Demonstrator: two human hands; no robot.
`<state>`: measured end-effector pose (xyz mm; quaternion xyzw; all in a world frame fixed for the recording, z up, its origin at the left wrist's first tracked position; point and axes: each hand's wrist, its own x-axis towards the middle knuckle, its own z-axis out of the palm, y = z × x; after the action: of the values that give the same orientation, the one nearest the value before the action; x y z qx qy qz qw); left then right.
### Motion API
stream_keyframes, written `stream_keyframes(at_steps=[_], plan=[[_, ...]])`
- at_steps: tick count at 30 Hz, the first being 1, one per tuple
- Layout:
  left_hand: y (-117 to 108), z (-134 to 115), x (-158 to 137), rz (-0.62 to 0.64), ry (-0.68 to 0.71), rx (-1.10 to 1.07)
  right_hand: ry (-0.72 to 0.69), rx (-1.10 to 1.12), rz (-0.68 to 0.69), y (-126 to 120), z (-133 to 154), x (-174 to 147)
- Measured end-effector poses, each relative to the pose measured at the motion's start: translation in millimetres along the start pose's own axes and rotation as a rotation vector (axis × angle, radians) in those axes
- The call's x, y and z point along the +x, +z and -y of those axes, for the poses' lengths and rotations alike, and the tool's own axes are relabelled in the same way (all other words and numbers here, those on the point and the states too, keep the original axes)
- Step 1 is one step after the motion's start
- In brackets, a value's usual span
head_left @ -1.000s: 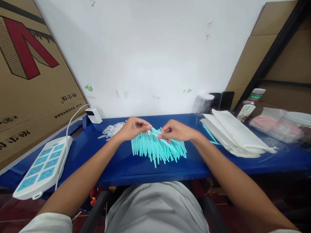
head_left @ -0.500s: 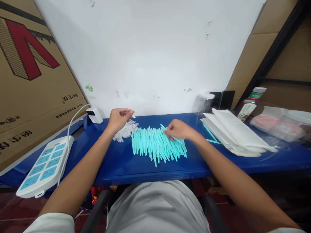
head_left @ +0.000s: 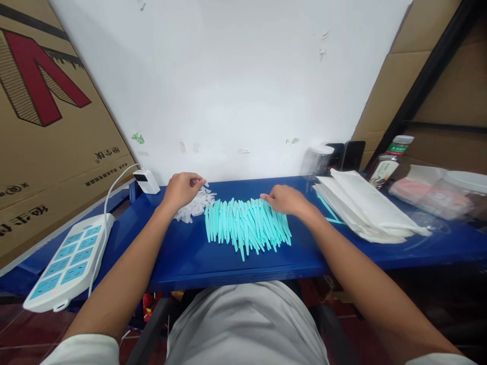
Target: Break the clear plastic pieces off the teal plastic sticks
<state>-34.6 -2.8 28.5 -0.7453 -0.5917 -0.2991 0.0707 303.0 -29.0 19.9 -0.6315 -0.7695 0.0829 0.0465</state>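
Note:
A broad pile of slim turquoise sticks (head_left: 247,228), which look like eyebrow razors with paler upper ends, lies on the blue table (head_left: 182,268). Behind and left of it is a heap of small clear plastic caps (head_left: 194,205). My left hand (head_left: 184,190) is over this heap, thumb and forefinger pinched on a clear cap (head_left: 206,184). At the back right edge of the razors, my right hand (head_left: 283,199) has its thumb and forefinger pressed together. What those fingertips hold, if anything, is too small to make out.
White paper-like sleeves (head_left: 369,208) are stacked at right, with turquoise strips (head_left: 330,210) beside them. Behind stand a clear jar (head_left: 317,162), a dark phone (head_left: 352,156) and a bottle (head_left: 390,162). A power strip (head_left: 70,261) and white device (head_left: 146,181) are at left.
My right hand has shifted slightly up and right, and the turquoise stick that showed under its fingers is no longer visible there. My left hand has dipped slightly towards the caps.

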Motion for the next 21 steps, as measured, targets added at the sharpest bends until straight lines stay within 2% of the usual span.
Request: stream_keyframes(at_steps=[3, 6, 8, 11, 16, 21], plan=[[-0.5, 6.5, -1.2, 0.067, 0.007, 0.304, 0.093, -0.014, -0.073, -6.1, -14.4, 4.6], [1.3, 10.5, -2.0, 0.166, -0.019, 0.445, 0.194, -0.034, -0.076, -14.2, -32.5, 5.9], [2.3, 11.6, -2.1, 0.219, -0.032, 0.473, 0.207, -0.058, -0.042, -19.2, -45.0, 5.1], [2.5, 11.7, -2.2, 0.272, -0.049, 0.488, 0.205, -0.069, 0.082, -24.9, -60.8, 2.3], [1.2, 9.9, -3.2, 0.286, -0.059, 0.544, 0.210, -0.060, 0.301, -26.6, -73.9, 0.1], [2.6, 8.8, -3.1, 0.262, -0.040, 0.540, 0.157, -0.077, 0.356, -23.1, -75.4, 4.3]])
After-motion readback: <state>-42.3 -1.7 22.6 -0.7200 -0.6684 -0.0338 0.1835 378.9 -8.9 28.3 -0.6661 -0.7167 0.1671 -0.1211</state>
